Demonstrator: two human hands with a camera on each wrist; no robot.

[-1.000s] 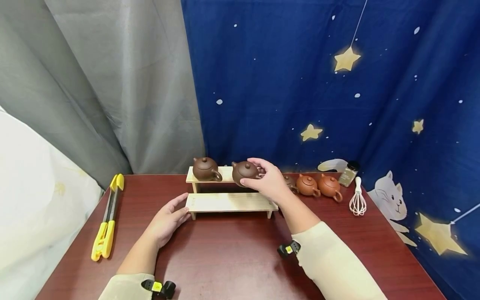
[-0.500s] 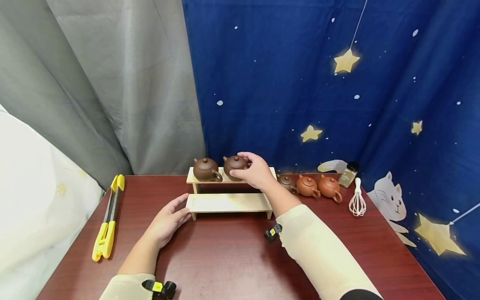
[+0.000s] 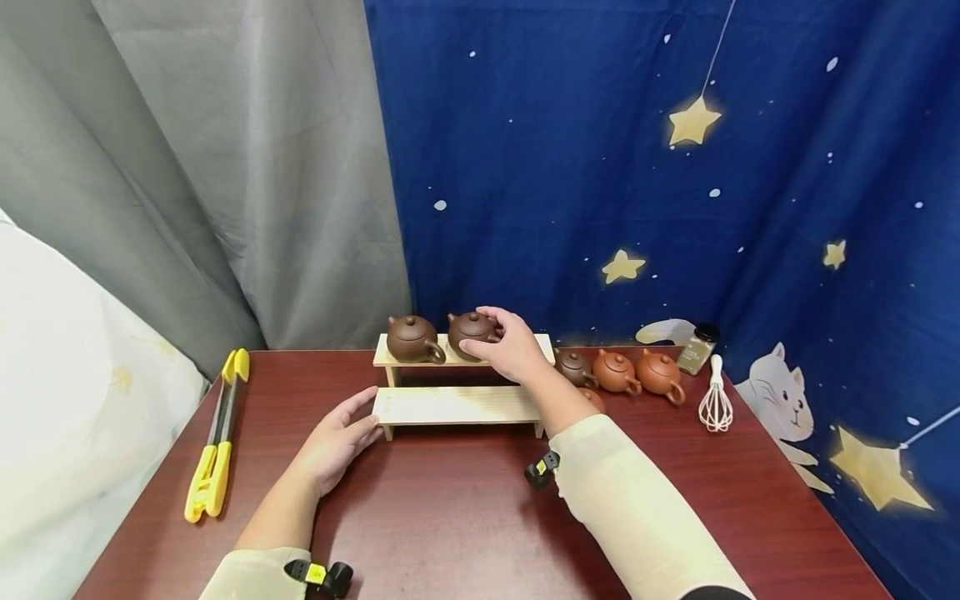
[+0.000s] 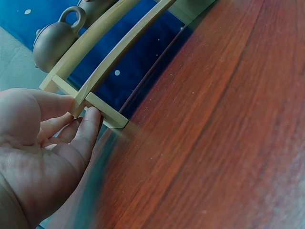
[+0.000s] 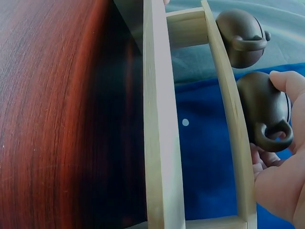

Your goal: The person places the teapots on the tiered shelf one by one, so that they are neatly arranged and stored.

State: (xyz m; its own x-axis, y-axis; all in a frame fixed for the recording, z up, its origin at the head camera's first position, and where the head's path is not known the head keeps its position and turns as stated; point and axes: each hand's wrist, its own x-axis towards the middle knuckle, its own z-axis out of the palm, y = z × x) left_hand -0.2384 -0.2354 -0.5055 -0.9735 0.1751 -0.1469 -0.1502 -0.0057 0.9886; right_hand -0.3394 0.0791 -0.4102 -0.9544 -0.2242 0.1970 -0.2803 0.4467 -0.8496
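Observation:
A two-step wooden stand (image 3: 457,406) stands at the table's far side. My left hand (image 3: 337,442) holds its left end; in the left wrist view the thumb lies against the lower step and a fingertip touches the leg. On the upper step, a dark brown teapot (image 3: 410,340) sits at the left with its handle turned right. Beside it is a second dark brown teapot (image 3: 467,329), upright on the same step. My right hand (image 3: 517,350) grips this one around its handle side, thumb in front and fingers behind, as the right wrist view (image 5: 262,102) teapot also shows.
Right of the stand are a smaller dark teapot (image 3: 573,367), two reddish-brown teapots (image 3: 615,371) and another partly hidden behind my right forearm. A jar (image 3: 697,348) and a white whisk (image 3: 716,404) lie farther right. Yellow-handled tongs (image 3: 222,408) lie at the left. Curtains hang behind the table.
My right hand has carried the second teapot left onto the upper step, close beside the first; over the last half second it has barely moved. My left hand stays at the stand's end.

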